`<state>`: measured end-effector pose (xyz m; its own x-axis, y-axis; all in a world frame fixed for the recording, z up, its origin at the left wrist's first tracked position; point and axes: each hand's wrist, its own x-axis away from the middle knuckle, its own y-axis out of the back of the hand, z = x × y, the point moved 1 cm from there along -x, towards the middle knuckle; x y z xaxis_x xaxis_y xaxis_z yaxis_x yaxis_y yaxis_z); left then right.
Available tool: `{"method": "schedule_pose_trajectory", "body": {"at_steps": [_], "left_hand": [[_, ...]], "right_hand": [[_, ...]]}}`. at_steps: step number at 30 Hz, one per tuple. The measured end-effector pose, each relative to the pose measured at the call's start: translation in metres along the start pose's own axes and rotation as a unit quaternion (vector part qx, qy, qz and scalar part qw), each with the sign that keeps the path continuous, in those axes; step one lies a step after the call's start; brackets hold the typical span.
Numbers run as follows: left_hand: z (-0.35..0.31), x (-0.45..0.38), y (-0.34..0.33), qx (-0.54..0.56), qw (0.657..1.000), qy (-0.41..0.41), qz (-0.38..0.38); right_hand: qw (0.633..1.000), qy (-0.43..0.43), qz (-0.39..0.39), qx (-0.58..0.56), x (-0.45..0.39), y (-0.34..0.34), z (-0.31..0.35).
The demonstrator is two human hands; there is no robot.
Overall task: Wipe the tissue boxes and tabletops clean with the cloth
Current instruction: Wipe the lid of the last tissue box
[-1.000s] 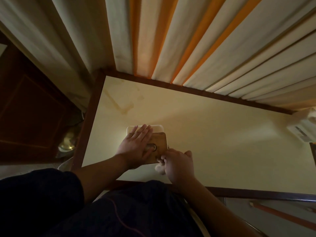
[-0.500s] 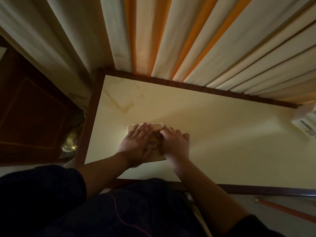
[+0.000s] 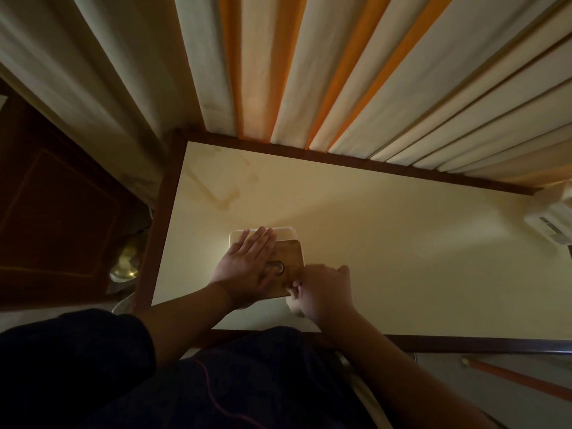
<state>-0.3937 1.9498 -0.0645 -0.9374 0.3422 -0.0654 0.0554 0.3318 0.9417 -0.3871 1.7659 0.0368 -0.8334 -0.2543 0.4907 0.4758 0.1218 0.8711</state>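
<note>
A square tissue box (image 3: 291,255) with a brown wooden lid and white sides stands on the cream tabletop (image 3: 387,249), near its front left. My left hand (image 3: 247,267) lies flat on the lid with straight fingers, the thumb by the round opening. My right hand (image 3: 325,292) is curled at the box's near right corner and holds a small pale cloth (image 3: 294,300), mostly hidden under the fingers, against the box's side.
Striped cream and orange curtains (image 3: 309,72) hang behind the table's dark wood rim (image 3: 340,156). A second white tissue box (image 3: 554,224) sits at the far right edge. A dark wooden cabinet (image 3: 55,212) and a brass object (image 3: 127,264) lie to the left.
My right hand has slid back from the lid's top down to the box's near right corner, after having moved up onto the lid. My left hand has stayed flat on the lid.
</note>
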Motion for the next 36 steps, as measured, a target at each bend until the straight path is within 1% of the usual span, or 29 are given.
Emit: {"method": "schedule_pose_trajectory", "body": {"at_steps": [2, 5, 8, 9, 12, 15, 19, 20, 23, 25, 27, 32, 36], "left_hand": [[0.001, 0.0, -0.001, 0.006, 1.0, -0.005, 0.005], [0.002, 0.002, -0.001, 0.019, 1.0, -0.014, -0.002], [0.001, 0.001, -0.001, 0.025, 1.0, -0.008, -0.012], [0.001, 0.001, -0.001, 0.024, 1.0, -0.009, -0.014], [0.001, 0.0, 0.0, 0.011, 1.0, -0.01, -0.011], [-0.001, 0.002, -0.001, 0.018, 1.0, -0.006, -0.012], [-0.002, 0.0, 0.0, 0.004, 1.0, 0.001, -0.009], [-0.002, 0.001, 0.0, -0.002, 1.0, 0.003, -0.002], [0.0, 0.001, 0.0, -0.002, 1.0, 0.004, 0.009], [0.0, 0.001, 0.0, 0.002, 1.0, 0.0, 0.013], [-0.001, 0.0, 0.0, 0.005, 1.0, -0.006, 0.009], [0.001, 0.002, 0.0, 0.012, 1.0, -0.016, -0.002], [0.0, 0.001, 0.001, 0.022, 1.0, -0.014, -0.007]], "right_hand": [[1.0, -0.012, -0.007, 0.021, -0.013, 0.011, 0.008], [0.999, -0.018, -0.03, 0.012, -0.038, 0.02, 0.012], [0.996, -0.02, -0.082, -0.025, -0.058, 0.024, 0.012], [0.994, -0.021, -0.099, -0.03, -0.06, 0.019, 0.011], [0.982, -0.01, -0.185, -0.036, -0.05, -0.003, 0.008], [0.978, -0.015, -0.205, -0.038, -0.025, -0.029, 0.0], [0.976, 0.004, -0.213, -0.035, 0.012, -0.041, -0.006], [0.978, 0.002, -0.205, -0.035, 0.019, -0.041, -0.007], [0.989, 0.005, -0.143, -0.022, 0.024, -0.028, -0.005], [0.998, 0.012, -0.069, -0.003, 0.018, -0.017, -0.005], [0.999, 0.002, -0.027, 0.024, 0.008, -0.002, -0.001], [0.999, -0.027, -0.017, 0.031, -0.029, 0.013, 0.01], [0.995, -0.011, -0.1, 0.0, -0.053, 0.017, 0.011]]}}
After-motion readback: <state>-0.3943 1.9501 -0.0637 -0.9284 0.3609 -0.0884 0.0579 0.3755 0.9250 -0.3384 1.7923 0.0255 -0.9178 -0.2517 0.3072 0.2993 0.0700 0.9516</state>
